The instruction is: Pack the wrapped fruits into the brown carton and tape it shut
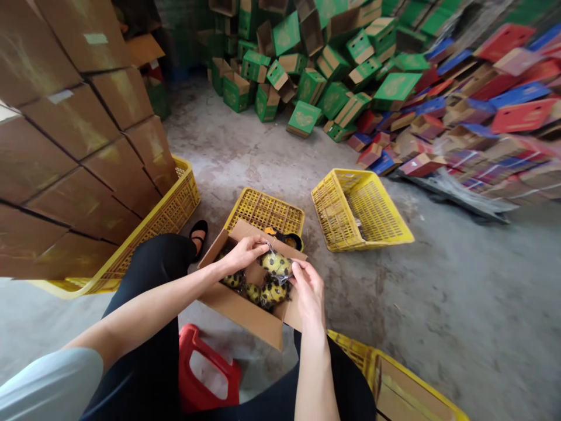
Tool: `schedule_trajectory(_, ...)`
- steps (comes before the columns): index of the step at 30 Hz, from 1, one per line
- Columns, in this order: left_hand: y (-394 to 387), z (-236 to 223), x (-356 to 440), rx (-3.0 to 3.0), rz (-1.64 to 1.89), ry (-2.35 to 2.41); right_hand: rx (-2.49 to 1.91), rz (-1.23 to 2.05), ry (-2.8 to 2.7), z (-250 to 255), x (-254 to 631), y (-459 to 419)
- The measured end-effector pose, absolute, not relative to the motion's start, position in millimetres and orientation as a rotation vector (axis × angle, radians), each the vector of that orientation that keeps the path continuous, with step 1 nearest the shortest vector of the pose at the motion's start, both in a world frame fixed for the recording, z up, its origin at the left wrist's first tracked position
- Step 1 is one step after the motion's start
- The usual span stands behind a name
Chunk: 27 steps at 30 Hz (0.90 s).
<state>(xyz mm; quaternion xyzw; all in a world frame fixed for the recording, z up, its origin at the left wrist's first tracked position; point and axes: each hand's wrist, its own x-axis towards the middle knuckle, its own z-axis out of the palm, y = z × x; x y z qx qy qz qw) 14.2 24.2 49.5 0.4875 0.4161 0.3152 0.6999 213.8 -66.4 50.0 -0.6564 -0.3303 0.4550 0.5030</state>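
The spotted piece (pixel 277 264), yellow with black spots inside a clear plastic wrapper, is held up over the cardboard box (pixel 245 313), nearer its right and far sides. The left hand (pixel 245 252) has its thumb and fingertips pinched together on the wrapper's upper left, while the right hand (pixel 309 286) is closed on the right end, thumb toward the piece; how firmly either one presses, I cannot tell.

Holding it from two ends suits a slippery wrapper. The grip should stay light, since a hard tug on thin plastic could tear it or let the piece slip out. Keeping it low over the middle of the box makes sense, so that a slip would end inside. The wrist of the right hand does well to stay clear of the flaps spread around the box.

In the box lie more wrapped pieces (pixel 272 294), loosely grouped, with bare cardboard between some of them; any piece lowered there is best eased down flat, not dropped onto its neighbours. A yellow crate (pixel 263 210) stands just beyond the box, with a black and orange object (pixel 293 240) on it, partly hidden.
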Motion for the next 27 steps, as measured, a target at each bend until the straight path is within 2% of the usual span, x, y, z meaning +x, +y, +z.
schedule_trajectory(14, 20, 59, 12, 0.85, 0.576, 0.77, -1.646, 0.904, -0.898, 44, 219, -64)
schedule_trajectory(27, 23, 50, 14, 0.76, 0.72, 0.885, -1.457, 1.199, -1.057, 58, 207, -65)
